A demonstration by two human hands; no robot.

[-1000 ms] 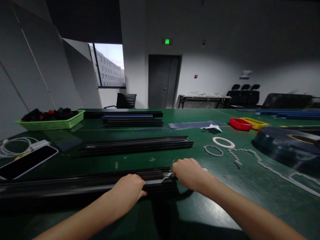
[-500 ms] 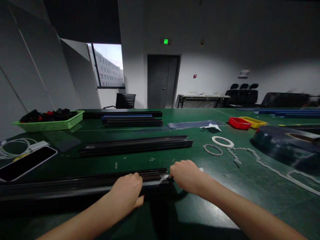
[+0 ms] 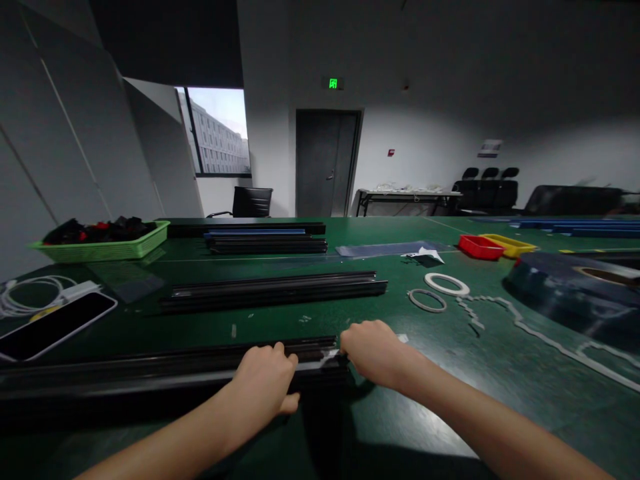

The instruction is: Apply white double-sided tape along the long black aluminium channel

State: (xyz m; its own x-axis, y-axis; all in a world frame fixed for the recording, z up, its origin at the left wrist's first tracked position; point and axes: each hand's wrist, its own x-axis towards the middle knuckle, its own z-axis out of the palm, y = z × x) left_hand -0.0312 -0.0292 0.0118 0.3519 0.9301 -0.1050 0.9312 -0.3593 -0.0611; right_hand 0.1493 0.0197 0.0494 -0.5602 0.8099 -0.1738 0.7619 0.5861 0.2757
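Observation:
A long black rail (image 3: 150,373) lies across the near edge of the green table (image 3: 450,373), running off to the left. My left hand (image 3: 265,383) is curled over the rail near its right end, fingers wrapped on the top, thumb underneath. My right hand (image 3: 373,350) is closed at the rail's right end, where a small pale strip (image 3: 327,355) shows between the two hands. What its fingers pinch is hidden behind the knuckles.
More black rails (image 3: 275,288) lie mid-table, and a stack (image 3: 265,240) sits further back. A phone (image 3: 55,325) and white cable (image 3: 30,293) are at left, with a green basket (image 3: 103,243). Two white rings (image 3: 437,293), a red tray (image 3: 480,247), a yellow tray (image 3: 513,245) and a big film roll (image 3: 575,287) are at right.
My left hand has slid a little to the right along the rail, toward my right hand. The right hand has shifted slightly left at the rail's end.

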